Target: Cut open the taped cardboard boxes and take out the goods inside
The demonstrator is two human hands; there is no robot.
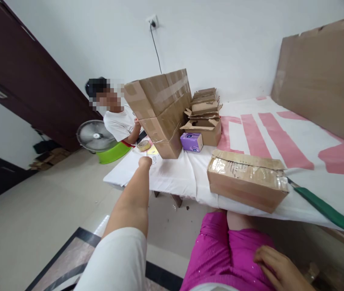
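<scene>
My left hand (145,162) is stretched out over the table's left end, beside a yellow piece (153,150) and a roll of tape (143,146). Its back faces me and hides the fingers, so any held object is out of sight. My right hand (279,264) rests on my lap against the pink shorts, fingers extended and holding nothing. Just past my left hand rises a stack of taped cardboard boxes (166,97). In front of my knees lies a closed, taped cardboard box (247,182). A green-handled knife (326,208) lies by its right end, blade partly hidden.
A purple box (191,142) and several open cardboard boxes (204,125) stand behind the stack. Another person (119,121) sits at the far left, near a fan (96,135) and a green stool (114,153). A large cardboard sheet (323,76) leans at the right.
</scene>
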